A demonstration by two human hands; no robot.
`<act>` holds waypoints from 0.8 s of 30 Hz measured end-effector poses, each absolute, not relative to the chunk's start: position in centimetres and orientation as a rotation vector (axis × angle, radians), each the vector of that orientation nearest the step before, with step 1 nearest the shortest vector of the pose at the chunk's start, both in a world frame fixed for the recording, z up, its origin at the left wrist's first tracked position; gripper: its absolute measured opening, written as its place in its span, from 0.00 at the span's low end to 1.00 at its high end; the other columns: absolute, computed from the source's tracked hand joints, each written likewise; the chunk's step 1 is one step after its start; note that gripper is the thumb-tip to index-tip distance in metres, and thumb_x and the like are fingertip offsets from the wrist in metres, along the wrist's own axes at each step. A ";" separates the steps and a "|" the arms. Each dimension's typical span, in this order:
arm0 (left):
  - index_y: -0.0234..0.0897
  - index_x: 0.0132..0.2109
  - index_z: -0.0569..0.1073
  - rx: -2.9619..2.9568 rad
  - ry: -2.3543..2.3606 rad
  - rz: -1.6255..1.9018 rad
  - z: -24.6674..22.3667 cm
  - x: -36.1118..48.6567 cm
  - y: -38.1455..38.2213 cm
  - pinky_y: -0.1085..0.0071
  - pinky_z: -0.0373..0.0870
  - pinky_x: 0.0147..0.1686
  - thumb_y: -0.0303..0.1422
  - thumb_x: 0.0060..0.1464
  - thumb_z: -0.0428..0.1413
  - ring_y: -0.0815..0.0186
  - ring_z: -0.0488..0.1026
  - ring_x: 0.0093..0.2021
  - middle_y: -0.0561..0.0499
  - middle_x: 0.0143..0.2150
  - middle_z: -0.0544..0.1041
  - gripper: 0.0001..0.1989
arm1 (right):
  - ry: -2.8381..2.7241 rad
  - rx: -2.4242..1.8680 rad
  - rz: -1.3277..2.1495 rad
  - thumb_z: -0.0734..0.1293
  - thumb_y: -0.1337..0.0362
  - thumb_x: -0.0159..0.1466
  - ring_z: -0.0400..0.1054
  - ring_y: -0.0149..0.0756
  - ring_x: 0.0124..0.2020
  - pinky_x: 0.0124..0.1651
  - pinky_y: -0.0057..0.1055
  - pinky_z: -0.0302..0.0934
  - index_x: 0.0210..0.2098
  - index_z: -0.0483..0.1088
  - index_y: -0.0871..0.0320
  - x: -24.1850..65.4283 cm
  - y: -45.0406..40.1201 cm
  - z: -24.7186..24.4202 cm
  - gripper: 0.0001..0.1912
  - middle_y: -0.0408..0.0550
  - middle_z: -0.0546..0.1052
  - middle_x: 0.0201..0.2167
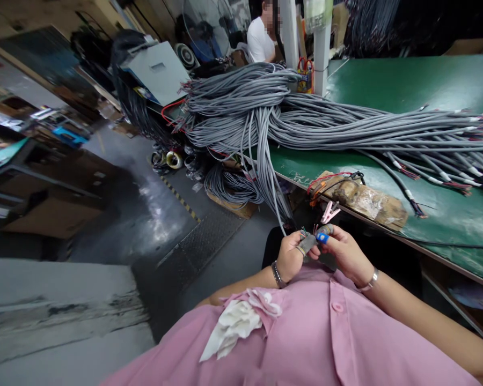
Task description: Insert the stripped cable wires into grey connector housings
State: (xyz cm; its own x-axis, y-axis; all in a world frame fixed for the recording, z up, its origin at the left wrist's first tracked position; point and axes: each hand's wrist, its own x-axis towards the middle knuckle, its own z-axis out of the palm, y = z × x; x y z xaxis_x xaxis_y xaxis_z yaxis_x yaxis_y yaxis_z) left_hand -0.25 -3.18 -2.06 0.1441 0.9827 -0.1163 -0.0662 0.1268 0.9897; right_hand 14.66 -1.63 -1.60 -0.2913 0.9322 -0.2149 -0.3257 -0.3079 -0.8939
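My left hand (290, 256) is closed around the end of a grey cable (281, 222), low in front of my chest. Thin coloured wires (303, 231) fan out from that end between my fingers. Close beside it my right hand (348, 253) pinches at the wires, with a blue wrap (322, 237) on one finger. Grey coverings are on some fingers of both hands. Just above the right fingertips, a pink clip (329, 213) sits at the table edge. The held cable runs up toward a large bundle of grey cables (322, 126) lying across the table.
The green table (406, 80) carries the bundle, whose stripped ends spread at right. A tape-wrapped wooden block (374, 205) lies along its near edge. Coiled cables (231, 187) rest below, near the floor. A person in white (260, 40) sits beyond a post (321, 64).
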 end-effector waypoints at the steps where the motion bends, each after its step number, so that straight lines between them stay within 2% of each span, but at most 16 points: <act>1: 0.31 0.29 0.73 1.091 1.108 1.061 -2.2 -0.2 -3.1 0.73 0.69 0.25 0.42 0.56 0.55 0.69 0.72 0.22 0.47 0.24 0.76 0.17 | -0.925 -0.957 1.757 0.70 0.60 0.58 0.61 0.28 0.21 0.27 0.28 0.50 0.28 0.67 0.57 14.6 -1.7 -1.5 0.09 0.39 0.69 0.18; 9: 0.31 0.30 0.72 0.867 1.072 1.105 -3.0 0.2 -2.8 0.71 0.69 0.22 0.44 0.53 0.56 0.66 0.72 0.20 0.48 0.22 0.76 0.17 | -0.861 -0.999 1.726 0.72 0.62 0.55 0.60 0.28 0.21 0.27 0.28 0.50 0.27 0.69 0.57 15.0 -1.6 -1.9 0.08 0.40 0.70 0.19; 12: 0.30 0.27 0.72 0.925 1.009 0.983 -2.6 0.2 -2.7 0.72 0.69 0.22 0.45 0.52 0.57 0.67 0.72 0.20 0.47 0.21 0.75 0.20 | -0.815 -0.997 1.780 0.71 0.62 0.55 0.59 0.27 0.20 0.26 0.28 0.49 0.26 0.69 0.57 15.3 -1.6 -2.2 0.07 0.39 0.69 0.18; 17: 0.30 0.29 0.72 1.030 0.957 0.771 -2.1 0.0 -2.6 0.74 0.67 0.21 0.47 0.48 0.60 0.69 0.71 0.19 0.47 0.22 0.75 0.21 | -0.888 -1.090 1.754 0.72 0.59 0.54 0.61 0.29 0.22 0.27 0.29 0.53 0.28 0.70 0.58 15.6 -1.5 -2.5 0.10 0.42 0.71 0.22; 24: 0.31 0.27 0.70 0.991 1.057 0.910 -2.4 0.1 -2.5 0.74 0.67 0.20 0.45 0.49 0.60 0.70 0.70 0.18 0.49 0.21 0.74 0.19 | -0.872 -1.097 1.755 0.71 0.54 0.56 0.58 0.27 0.22 0.27 0.27 0.52 0.28 0.69 0.58 15.9 -1.3 -2.4 0.13 0.40 0.67 0.22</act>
